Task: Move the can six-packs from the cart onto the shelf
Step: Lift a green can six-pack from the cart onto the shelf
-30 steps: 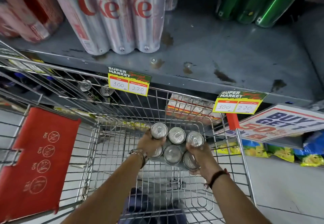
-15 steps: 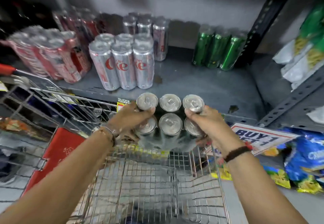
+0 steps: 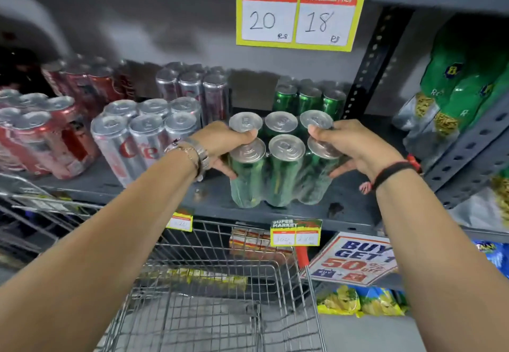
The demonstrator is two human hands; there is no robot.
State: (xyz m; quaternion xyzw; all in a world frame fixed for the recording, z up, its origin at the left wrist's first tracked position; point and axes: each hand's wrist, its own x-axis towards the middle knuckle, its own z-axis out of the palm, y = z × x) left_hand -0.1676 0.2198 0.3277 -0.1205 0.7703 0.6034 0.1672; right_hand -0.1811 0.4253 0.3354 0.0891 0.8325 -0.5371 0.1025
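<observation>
Grey steel shelf (image 3: 154,186), scuffed and stained, runs across in front of me; the wire cart (image 3: 220,291) sits below its front edge, basket bare where I can see it. On the shelf, left to right: a red cola six-pack (image 3: 41,136) at the far left, a silver Diet Coke six-pack (image 3: 137,134) beside it, more silver cans behind. Green six-pack (image 3: 278,169), shrink-wrapped, stands upright near the shelf's front edge, base on or just at the steel, I cannot tell which. Another green pack (image 3: 308,98) stands behind it at the back. My left hand (image 3: 225,145) clamps the pack's left side, thumb over a can top. My right hand (image 3: 355,147) clamps the right side, thumb on the far right can's lid. Yellow price tag (image 3: 301,7) hangs above: 20 and 18.
</observation>
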